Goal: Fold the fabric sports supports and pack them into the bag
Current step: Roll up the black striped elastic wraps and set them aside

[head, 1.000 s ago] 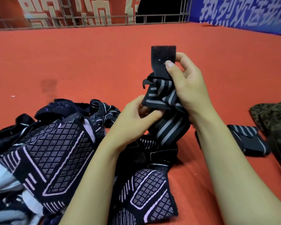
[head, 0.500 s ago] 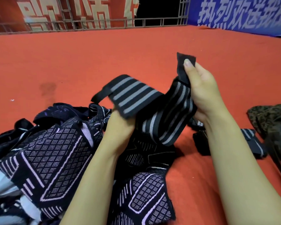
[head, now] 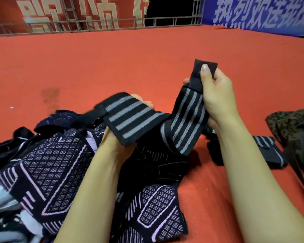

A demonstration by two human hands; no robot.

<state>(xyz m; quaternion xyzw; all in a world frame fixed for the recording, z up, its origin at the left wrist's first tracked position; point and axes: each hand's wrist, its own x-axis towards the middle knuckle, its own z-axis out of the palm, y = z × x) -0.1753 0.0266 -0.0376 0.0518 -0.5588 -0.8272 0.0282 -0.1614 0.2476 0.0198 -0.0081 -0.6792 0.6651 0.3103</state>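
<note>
Both grips clamped on striped strap (head: 135,120): right hand (head: 216,95) pinching black end, left hand (head: 112,137) under loose end. Keep flat, fold evenly above pile (head: 47,163).

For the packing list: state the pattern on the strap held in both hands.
Black strap with lengthwise grey stripes, shown in the head view.
</note>
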